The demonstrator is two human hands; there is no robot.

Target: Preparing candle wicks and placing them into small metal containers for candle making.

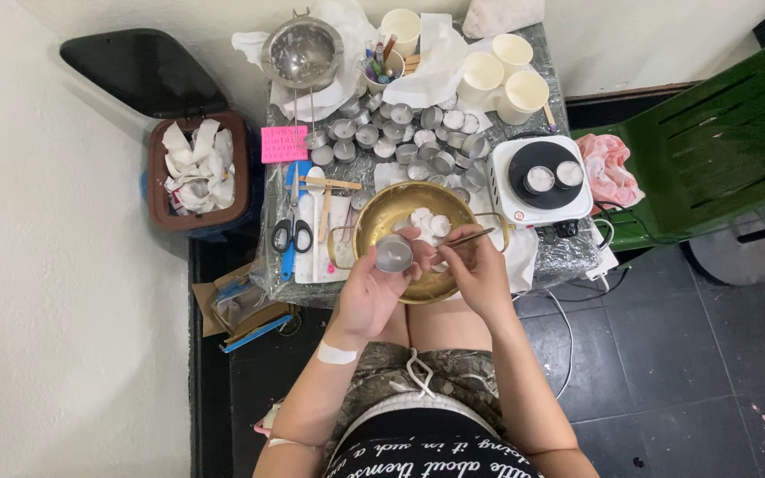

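Observation:
My left hand holds a small metal tealight cup over a brass bowl. My right hand grips thin metal tweezers, their tip pointing left toward the cup. White wax discs lie inside the bowl. Behind the bowl, many empty metal tealight cups are spread over the small foil-covered table.
A white hot plate with two cups stands at right. Scissors, a steel strainer bowl, paper cups and a pink note share the table. A bin of paper stands left, a green chair right.

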